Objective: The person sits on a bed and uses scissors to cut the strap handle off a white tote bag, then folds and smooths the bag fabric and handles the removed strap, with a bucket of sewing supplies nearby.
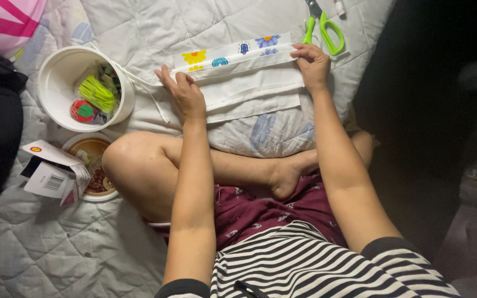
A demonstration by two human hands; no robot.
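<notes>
A folded white cloth (249,88) with a strip of coloured flower prints along its top edge lies on a quilted pillow (282,129) in front of my crossed legs. My left hand (180,91) presses flat on the cloth's left end, fingers spread. My right hand (311,63) pinches the cloth's upper right corner. Green-handled scissors (322,27) lie just beyond my right hand.
A round white tub (56,83) at the left holds green thread bundles (97,92) and a red pincushion (83,110). Its lid (92,165) lies below it beside a small opened carton (51,174). A pink cushion (6,22) sits at the top left. Dark floor lies to the right.
</notes>
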